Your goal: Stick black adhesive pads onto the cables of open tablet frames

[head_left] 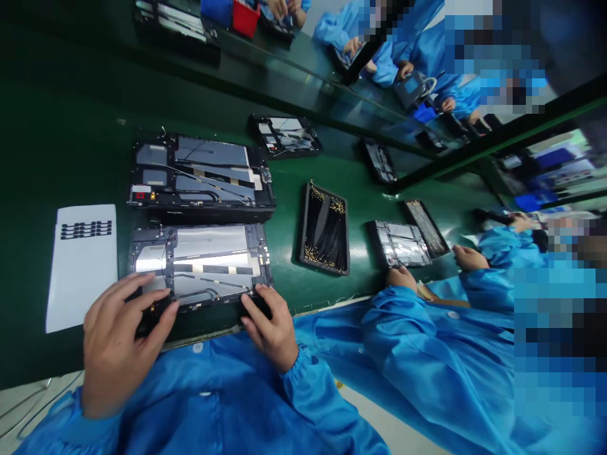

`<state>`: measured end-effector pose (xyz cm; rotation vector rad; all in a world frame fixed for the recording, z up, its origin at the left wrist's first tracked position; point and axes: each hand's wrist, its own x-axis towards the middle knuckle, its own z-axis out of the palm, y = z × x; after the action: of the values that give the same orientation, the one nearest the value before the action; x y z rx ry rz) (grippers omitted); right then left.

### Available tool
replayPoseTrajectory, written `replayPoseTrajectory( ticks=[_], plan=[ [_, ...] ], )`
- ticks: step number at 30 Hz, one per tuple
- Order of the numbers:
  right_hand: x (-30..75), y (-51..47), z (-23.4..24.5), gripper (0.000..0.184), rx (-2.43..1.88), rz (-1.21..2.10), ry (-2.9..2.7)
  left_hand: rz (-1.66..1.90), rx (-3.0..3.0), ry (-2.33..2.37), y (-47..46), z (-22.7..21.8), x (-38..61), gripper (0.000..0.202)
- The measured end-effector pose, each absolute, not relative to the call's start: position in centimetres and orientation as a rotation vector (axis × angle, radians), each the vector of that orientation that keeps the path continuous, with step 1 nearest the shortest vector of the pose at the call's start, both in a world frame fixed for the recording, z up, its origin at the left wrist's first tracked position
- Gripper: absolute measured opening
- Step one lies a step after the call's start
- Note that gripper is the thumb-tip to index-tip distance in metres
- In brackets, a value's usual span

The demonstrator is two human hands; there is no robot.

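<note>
An opened tablet-like device [211,249] lies flat on the green table in front of me, showing silver panels, black cables and small circuit parts. At its lower left corner is my left hand [121,332], fingers spread, fingertips on or just over the edge. My right hand [272,325] rests its fingertips at the lower right corner, fingers apart and not wrapped round anything. Directly behind lies a stack of similar opened devices [199,174]. To the left, a white sheet [80,278] carries several small black pieces in rows.
Right of the device stands a black tray [325,227] of thin black cables with gold ends. Another opened device [287,136] lies farther back. A co-worker's hand [402,278] touches a device [401,243] at the right. A dark frame post [474,151] crosses the far side.
</note>
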<state>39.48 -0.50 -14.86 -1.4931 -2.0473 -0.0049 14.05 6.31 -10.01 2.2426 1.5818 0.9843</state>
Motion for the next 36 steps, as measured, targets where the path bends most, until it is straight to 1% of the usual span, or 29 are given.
replayPoseTrajectory(
  ticks=[2,4,6,7,8,10,12,15,17,19,22,24,26,28,30,33,34,36],
  plan=[
    [39.7,-0.7,-14.8,0.051,-1.500,0.006,-2.039,0.903,2.189,1.659,6.3,-9.9,13.7,0.035],
    [39.9,-0.7,-14.7,0.055,-1.526,0.054,-1.991,0.767,2.152,1.713,6.2,-10.0,13.3,0.054],
    [40.2,-0.3,-14.5,0.063,-1.596,0.156,-1.905,0.646,2.142,1.727,6.3,-10.5,12.8,0.077],
    [40.4,0.1,-14.5,0.068,-1.639,0.204,-1.869,0.624,2.145,1.725,6.4,-10.9,12.6,0.085],
    [40.6,0.5,-14.6,0.071,-1.675,0.234,-1.850,0.601,2.149,1.716,6.5,-11.5,12.3,0.089],
    [40.9,1.2,-14.8,0.070,-1.690,0.239,-1.866,0.581,2.144,1.697,6.5,-12.6,11.7,0.085],
    [40.9,1.2,-15.0,0.064,-1.647,0.209,-1.893,0.614,2.140,1.685,6.1,-13.4,11.0,0.077],
    [40.7,-0.1,-14.2,0.058,-1.606,0.170,-1.878,0.655,2.139,1.731,4.4,-12.9,9.9,0.069],
    [40.7,-0.8,-12.8,0.057,-1.573,0.149,-1.871,0.668,2.165,1.777,3.6,-11.1,9.6,0.067],
    [41.0,-0.1,-11.1,0.058,-1.540,0.141,-1.859,0.720,2.205,1.785,4.2,-8.2,9.8,0.068],
    [41.9,4.6,-9.3,0.060,-1.477,0.119,-1.799,0.860,2.252,1.741,8.7,-4.0,11.0,0.073],
    [42.4,9.2,-9.0,0.060,-1.428,0.097,-1.769,0.939,2.262,1.705,13.1,-2.6,12.2,0.073],
    [42.9,13.7,-9.1,0.058,-1.428,0.109,-1.770,0.968,2.236,1.701,17.3,-2.6,13.2,0.074],
    [43.5,16.8,-9.2,0.056,-1.467,0.158,-1.799,0.930,2.186,1.719,20.3,-3.7,13.6,0.078],
    [44.4,18.7,-9.1,0.059,-1.467,0.238,-1.858,0.855,2.143,1.701,21.9,-4.9,13.1,0.085],
    [47.0,21.1,-7.8,0.061,-1.445,0.492,-1.927,0.772,2.087,1.644,23.5,-5.2,10.8,0.094],
    [48.1,22.5,-7.3,0.057,-1.469,0.566,-1.908,0.774,2.061,1.642,24.4,-4.8,9.9,0.093],
    [50.7,26.4,-6.1,0.045,-1.587,0.632,-1.806,0.807,1.951,1.671,27.1,-3.7,8.4,0.081]
  ],
)
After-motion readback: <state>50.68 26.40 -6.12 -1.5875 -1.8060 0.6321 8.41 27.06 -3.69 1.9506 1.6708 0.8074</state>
